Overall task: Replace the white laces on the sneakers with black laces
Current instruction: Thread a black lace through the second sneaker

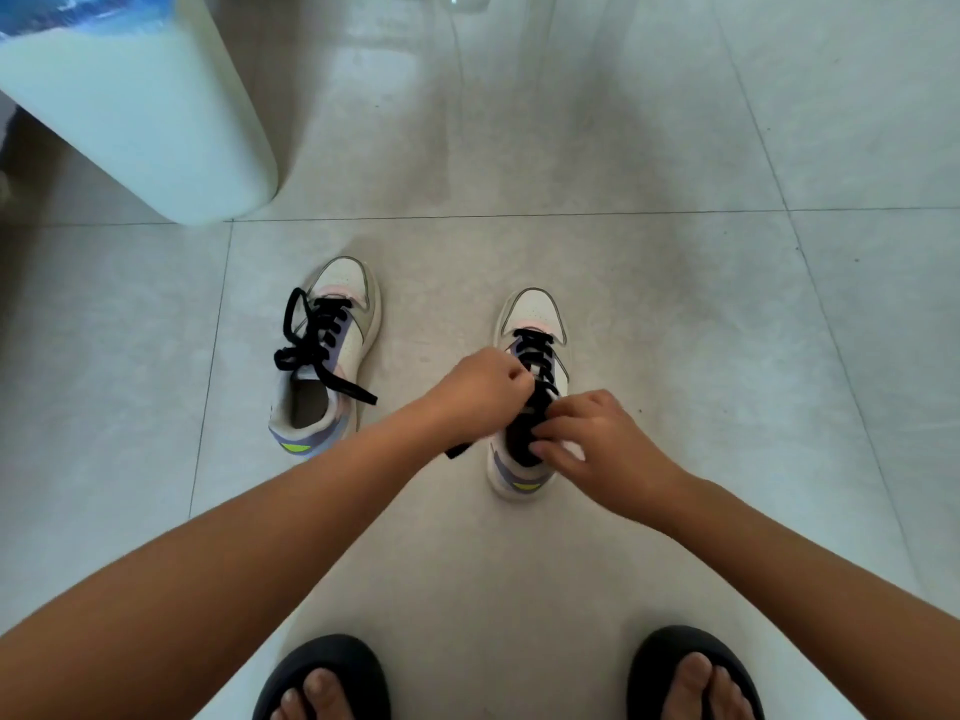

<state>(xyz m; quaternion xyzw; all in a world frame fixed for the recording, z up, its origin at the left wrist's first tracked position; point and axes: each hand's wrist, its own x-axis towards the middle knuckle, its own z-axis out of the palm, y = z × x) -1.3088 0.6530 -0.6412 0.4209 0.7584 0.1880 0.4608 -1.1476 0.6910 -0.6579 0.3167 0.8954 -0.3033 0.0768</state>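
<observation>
Two white sneakers with purple and pink panels stand on the tiled floor, toes pointing away from me. The left sneaker [343, 324] is threaded with a black lace [317, 345] whose loose ends trail over its side. Black lace [535, 356] also runs through the right sneaker [532, 314]. My left hand [478, 387] is closed on one strand of that lace beside the sneaker's tongue; a lace end [457, 450] hangs below my wrist. My right hand [602, 439] pinches the lace over the sneaker's opening. No white lace is in view.
A pale rounded container [150, 122] stands on the floor at the far left. My two feet in black sandals [322, 678] are at the bottom edge. Grey floor tiles [727, 356] surround the sneakers.
</observation>
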